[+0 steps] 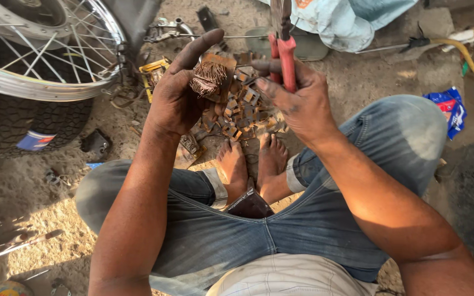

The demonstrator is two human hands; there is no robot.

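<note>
A bundle of copper wire (208, 78), frayed and bristling at its end, sits in the left hand (179, 93), fingers curled round it and the thumb stretched up and forward above it. The bundle is held up over the ground, just in front of the person's knees. The right hand (297, 101) is closed round the red handles of a pair of pliers (284, 46), whose dark metal head points away from the person, up toward the top of the view; the pliers' tip stands apart from the wire, to its right.

Below the two hands lies a heap of small rusty metal plates (242, 112), scattered on the bare ground just ahead of the person's bare feet (252, 161). The person sits low with knees spread, in worn blue jeans (325, 219).

The surface is dusty, sandy earth (56, 181), littered with scraps and lit by strong sun. At upper left stands a spoked motorcycle wheel (34, 66) with a knobbly tyre. A yellow hose (470, 60) runs across the upper right corner, a blue wrapper (448, 107) lies near the right knee, and a pale cloth (346, 22) is bunched at the top. A few thin metal rods (6, 244) lie at lower left.
</note>
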